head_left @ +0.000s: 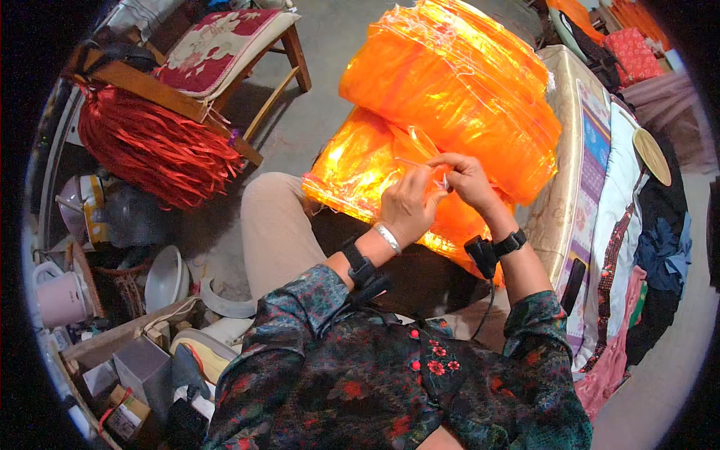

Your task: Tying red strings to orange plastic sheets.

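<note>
A big stack of shiny orange plastic-wrapped pieces (457, 90) rests on my lap and against the bed edge. My left hand (409, 204) and my right hand (466, 178) meet in front of the stack. Both pinch a thin clear strip of the wrapping (420, 163) between fingertips. A silver bangle and a black wrist device sit on my left wrist, a black band with a cable on my right wrist. What lies between the fingertips is too small to make out further.
A wooden chair with a red floral cushion (217, 45) stands behind a bundle of red ribbon strips (154, 146). Bowls, a pink kettle (64, 296) and boxes crowd the left floor. A bed with patterned covers (585, 172) and a straw fan (652, 154) lies on the right.
</note>
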`<state>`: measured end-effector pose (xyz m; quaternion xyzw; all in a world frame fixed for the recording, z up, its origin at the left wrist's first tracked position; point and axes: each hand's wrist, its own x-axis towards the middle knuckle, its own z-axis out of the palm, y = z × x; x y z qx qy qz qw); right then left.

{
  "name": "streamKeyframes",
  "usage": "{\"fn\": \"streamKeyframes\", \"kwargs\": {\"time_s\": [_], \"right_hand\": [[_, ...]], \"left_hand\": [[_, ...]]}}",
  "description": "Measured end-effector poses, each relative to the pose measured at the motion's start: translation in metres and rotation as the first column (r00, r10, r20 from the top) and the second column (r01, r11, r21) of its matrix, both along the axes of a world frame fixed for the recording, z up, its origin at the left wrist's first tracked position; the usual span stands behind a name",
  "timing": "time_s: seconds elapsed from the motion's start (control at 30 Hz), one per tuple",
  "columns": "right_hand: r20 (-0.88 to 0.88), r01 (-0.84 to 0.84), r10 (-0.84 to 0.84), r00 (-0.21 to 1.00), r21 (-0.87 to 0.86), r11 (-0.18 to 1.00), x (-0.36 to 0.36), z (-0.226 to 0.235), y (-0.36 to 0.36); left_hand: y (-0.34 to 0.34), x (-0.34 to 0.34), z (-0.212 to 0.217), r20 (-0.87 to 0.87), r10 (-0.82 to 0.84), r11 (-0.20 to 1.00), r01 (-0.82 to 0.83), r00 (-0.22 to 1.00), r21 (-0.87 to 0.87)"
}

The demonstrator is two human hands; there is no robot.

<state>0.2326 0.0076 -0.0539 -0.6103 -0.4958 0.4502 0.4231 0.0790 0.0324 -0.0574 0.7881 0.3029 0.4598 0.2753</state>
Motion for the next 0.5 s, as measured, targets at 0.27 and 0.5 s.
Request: {"fn": "streamKeyframes", "kwargs": {"time_s": [0.27,0.5], "right_hand": [[0.099,-0.101,0.125,0.987,-0.212,0.972,0.015,0.035,0.007],[0.554,-0.216,0.344,0.758,-0.286,0.934,-0.005,0.051,0.008]], "left_hand": [[0.015,-0.017,-0.043,0.192,-0.012,0.767,0.132,0.981,-0.628],[0.018,-0.023,-0.038,0.506,0.276,0.356,0.402,0.817,-0.844]]}}
